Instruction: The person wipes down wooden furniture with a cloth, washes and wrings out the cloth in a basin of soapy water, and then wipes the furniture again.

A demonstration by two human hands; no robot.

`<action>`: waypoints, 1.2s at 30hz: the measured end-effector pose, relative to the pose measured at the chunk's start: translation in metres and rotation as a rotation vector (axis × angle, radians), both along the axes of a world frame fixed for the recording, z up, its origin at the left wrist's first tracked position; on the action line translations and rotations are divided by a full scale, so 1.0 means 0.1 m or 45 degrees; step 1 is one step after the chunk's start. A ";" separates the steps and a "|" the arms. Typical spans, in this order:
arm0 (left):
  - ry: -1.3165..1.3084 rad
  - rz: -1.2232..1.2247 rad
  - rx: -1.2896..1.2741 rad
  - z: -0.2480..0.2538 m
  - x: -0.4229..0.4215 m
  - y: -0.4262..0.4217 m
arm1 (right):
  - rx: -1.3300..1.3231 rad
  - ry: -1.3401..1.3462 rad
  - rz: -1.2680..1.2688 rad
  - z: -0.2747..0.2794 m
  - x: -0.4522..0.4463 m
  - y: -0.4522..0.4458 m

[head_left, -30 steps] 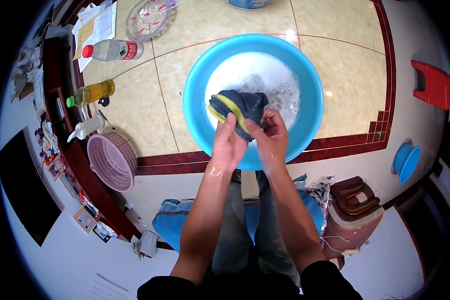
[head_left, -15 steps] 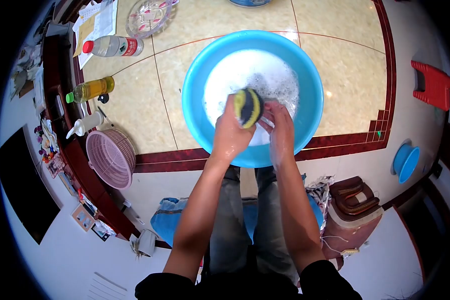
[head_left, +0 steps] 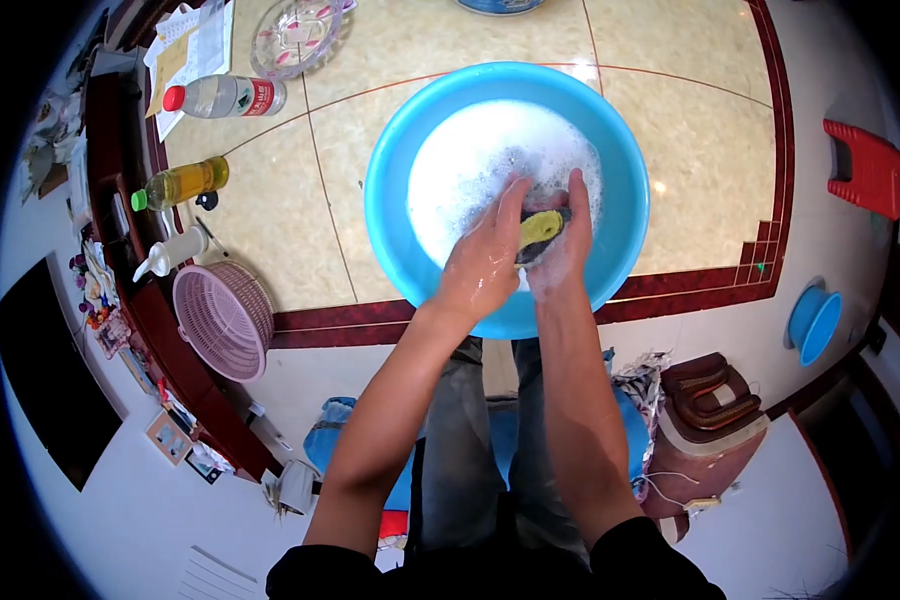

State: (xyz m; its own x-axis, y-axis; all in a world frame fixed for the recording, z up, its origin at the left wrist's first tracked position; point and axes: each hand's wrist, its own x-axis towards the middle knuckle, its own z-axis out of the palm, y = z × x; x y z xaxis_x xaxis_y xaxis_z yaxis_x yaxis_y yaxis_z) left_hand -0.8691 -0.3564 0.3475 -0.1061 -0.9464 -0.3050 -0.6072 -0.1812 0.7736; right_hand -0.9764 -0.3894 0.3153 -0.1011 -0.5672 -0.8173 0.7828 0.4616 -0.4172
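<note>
Between my two wet hands is a small yellow-and-dark-grey striped item (head_left: 541, 232), soft-looking and rounded; its exact kind I cannot make out. My left hand (head_left: 483, 258) presses on it from the left, with fingers pointing up and across. From the right, my right hand (head_left: 562, 262) cups it, the palm partly hidden behind it. Both hands are over the near part of a light-blue basin (head_left: 388, 215). White suds (head_left: 470, 150) cover much of the water below them.
The basin stands on a beige tiled floor. To the left are a red-capped bottle (head_left: 220, 96), a green-capped bottle of yellow liquid (head_left: 182, 182), a white pump dispenser (head_left: 175, 250) and a pink basket (head_left: 225, 320). A red stool (head_left: 868, 168) and blue bucket (head_left: 813, 326) are right.
The striped item has moved down and right, from my left hand's grip to between both hands. It has turned, showing a broader yellow patch. My right hand has closed in against it.
</note>
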 end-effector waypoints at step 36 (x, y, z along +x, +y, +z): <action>-1.025 -0.124 -0.333 0.03 0.17 -0.33 | 0.352 -0.077 0.139 0.47 0.07 -0.01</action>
State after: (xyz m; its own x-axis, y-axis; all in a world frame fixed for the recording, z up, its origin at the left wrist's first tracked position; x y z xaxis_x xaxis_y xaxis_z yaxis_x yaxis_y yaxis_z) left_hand -0.8521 -0.3897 0.3503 -0.0354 -0.9948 -0.0952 -0.9937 0.0249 0.1090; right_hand -0.9694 -0.3902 0.3623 0.0017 -0.3270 -0.9450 0.7418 0.6342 -0.2181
